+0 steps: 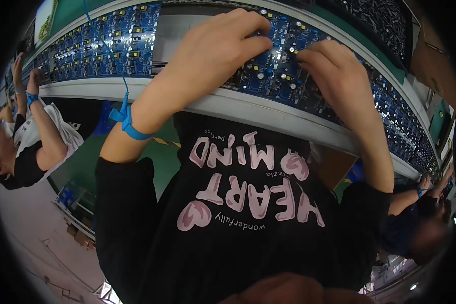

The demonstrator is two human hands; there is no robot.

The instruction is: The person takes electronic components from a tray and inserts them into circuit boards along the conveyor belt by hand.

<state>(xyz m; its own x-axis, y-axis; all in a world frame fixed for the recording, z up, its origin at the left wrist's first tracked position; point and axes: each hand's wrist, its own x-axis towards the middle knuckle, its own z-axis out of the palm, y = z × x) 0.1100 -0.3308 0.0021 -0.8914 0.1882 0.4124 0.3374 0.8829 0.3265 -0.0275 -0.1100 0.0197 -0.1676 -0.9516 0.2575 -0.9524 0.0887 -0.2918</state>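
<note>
Both my hands are over a panel of blue circuit boards [268, 66] studded with small yellow, silver and blue parts. My left hand [228, 43] rests at the panel's upper left, its fingers curled and thumb bent towards them. Anything at those fingertips is too small or hidden to name. A blue wrist strap [129, 124] with a coiled cord circles my left wrist. On the right part of the panel, my right hand [337, 68] has its fingertips pinched together beside a yellow part. Whatever they grip, if anything, I cannot make out.
The boards lie along a conveyor with a pale metal rail [268, 107] on my side. More board panels [104, 45] run left. A dark bin of small black parts [375, 23] stands beyond, at upper right. Co-workers sit at both sides, one with a raised arm [48, 124].
</note>
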